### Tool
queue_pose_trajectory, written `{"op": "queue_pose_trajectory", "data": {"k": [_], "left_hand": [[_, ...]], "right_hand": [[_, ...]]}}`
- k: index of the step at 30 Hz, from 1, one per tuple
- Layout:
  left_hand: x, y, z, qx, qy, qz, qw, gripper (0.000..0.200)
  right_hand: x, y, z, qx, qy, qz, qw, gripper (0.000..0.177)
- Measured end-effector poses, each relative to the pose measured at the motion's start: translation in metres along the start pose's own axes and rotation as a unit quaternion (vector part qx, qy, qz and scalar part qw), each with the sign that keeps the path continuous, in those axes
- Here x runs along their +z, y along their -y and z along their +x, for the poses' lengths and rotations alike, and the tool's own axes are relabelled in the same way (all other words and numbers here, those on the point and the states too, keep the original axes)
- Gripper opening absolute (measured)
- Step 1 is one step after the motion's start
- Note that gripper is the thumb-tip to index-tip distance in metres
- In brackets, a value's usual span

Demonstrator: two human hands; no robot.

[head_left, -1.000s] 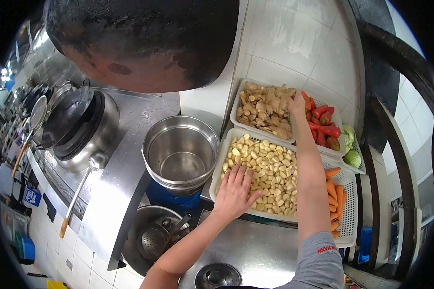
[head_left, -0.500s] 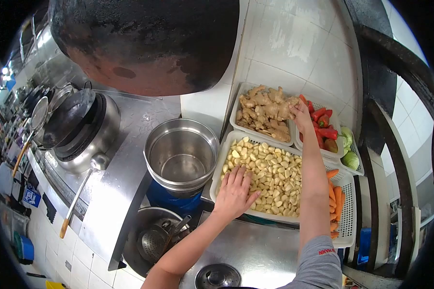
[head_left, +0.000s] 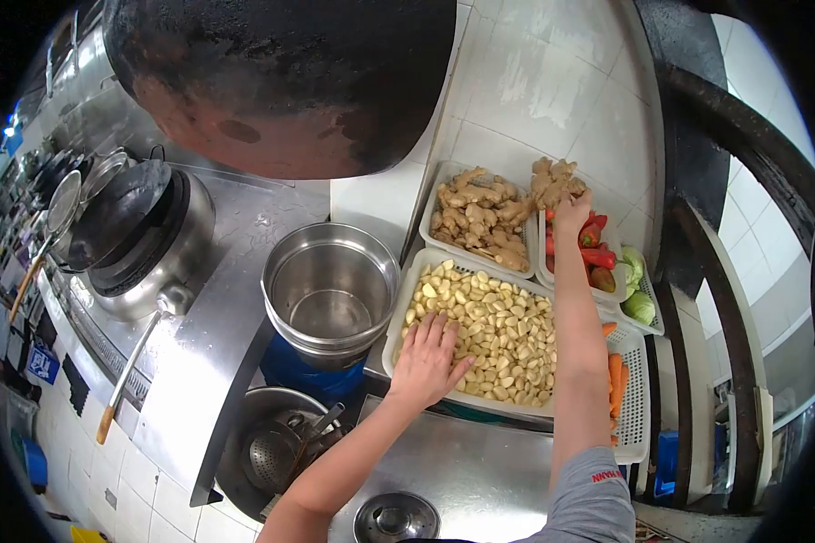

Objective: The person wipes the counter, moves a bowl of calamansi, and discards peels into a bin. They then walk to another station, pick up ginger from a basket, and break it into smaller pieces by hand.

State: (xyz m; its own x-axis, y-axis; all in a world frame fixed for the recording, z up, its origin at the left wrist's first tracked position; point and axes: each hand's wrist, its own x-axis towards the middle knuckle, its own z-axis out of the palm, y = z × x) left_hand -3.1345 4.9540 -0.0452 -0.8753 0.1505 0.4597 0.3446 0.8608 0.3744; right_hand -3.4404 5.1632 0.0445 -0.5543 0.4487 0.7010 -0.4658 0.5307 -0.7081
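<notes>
My right hand [head_left: 571,212] is closed on a knobbly piece of ginger root [head_left: 552,178], raised near the far right corner of the white ginger basket [head_left: 432,210]. More ginger [head_left: 483,217] fills that basket. Resting flat on the peeled garlic cloves [head_left: 493,339] is my left hand [head_left: 423,360], fingers stretched out. The cloves lie in a wide white basket [head_left: 395,337]. Red peppers [head_left: 594,237] sit in a smaller basket beside the ginger, partly hidden behind my right hand and forearm.
Nested steel pots [head_left: 331,290] stand left of the garlic. Green cabbage [head_left: 639,306] and carrots [head_left: 618,387] fill baskets at the right. A basin with a strainer [head_left: 274,459] is at lower left, near a small steel bowl [head_left: 396,520]. A large dark wok [head_left: 281,81] juts in above.
The ginger in my right hand has been lifted from the pile, up and toward the peppers' side. My left hand stays on the garlic. The view has shifted slightly.
</notes>
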Motion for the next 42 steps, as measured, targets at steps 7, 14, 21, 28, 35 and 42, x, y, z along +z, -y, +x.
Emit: {"op": "queue_pose_trajectory", "data": {"k": [7,14,21,28,35,42], "left_hand": [[0.0,-0.001,0.0,-0.002,-0.004,0.002,1.0,0.055],[0.0,-0.002,0.001,-0.005,-0.003,0.004,1.0,0.053],[-0.002,-0.004,0.003,-0.006,0.008,0.016,1.0,0.053],[-0.001,-0.006,0.0,-0.012,-0.001,0.015,1.0,0.053],[0.002,-0.002,0.0,-0.009,-0.001,0.011,1.0,0.054],[0.002,-0.005,-0.001,-0.006,-0.018,0.006,1.0,0.057]], "right_hand": [[0.028,0.004,-0.024,0.069,0.115,0.005,0.991,0.022],[0.062,0.024,-0.113,-0.003,0.228,-0.119,0.966,0.038],[0.006,0.065,-0.118,-0.044,0.362,-0.342,0.866,0.064],[-0.03,0.012,-0.103,-0.146,0.417,-0.335,0.832,0.037],[-0.068,0.02,-0.059,-0.058,0.129,-0.158,0.977,0.025],[-0.141,0.033,-0.062,0.16,0.258,0.312,0.9,0.024]]}}
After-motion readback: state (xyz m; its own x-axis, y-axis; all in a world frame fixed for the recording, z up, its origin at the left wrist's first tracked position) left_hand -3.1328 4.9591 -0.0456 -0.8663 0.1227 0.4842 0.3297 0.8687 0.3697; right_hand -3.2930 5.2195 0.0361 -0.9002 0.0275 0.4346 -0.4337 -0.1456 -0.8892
